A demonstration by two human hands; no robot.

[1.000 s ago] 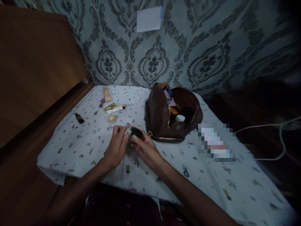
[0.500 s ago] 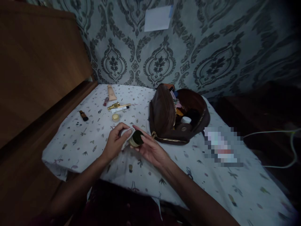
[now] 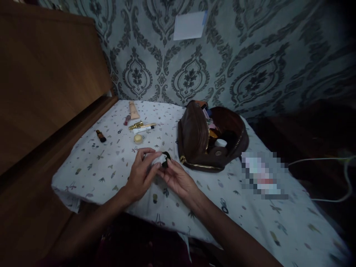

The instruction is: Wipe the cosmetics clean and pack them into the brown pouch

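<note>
We judge the grip to be the weak point: what looks like a small dark jar (image 3: 167,155) sits at the fingertips of the right hand (image 3: 180,180), so a hard rub or twist from the white cloth (image 3: 159,159) in the left hand (image 3: 140,173) could make it slip and drop onto the patterned tablecloth (image 3: 91,167). From there it might roll into the small yellow pot (image 3: 138,139) or bump the open brown bag (image 3: 192,129). Loose folds could also work in under the fingers and loosen the hold. The jar lies between the two hands, over the near part of the table, with the right thumb and fingers closed on its right side and the cloth covering its left. The left hand is curled, thumb and fingers pinching the cloth against the jar. How far the lower right fingers support it, we cannot tell.
</note>
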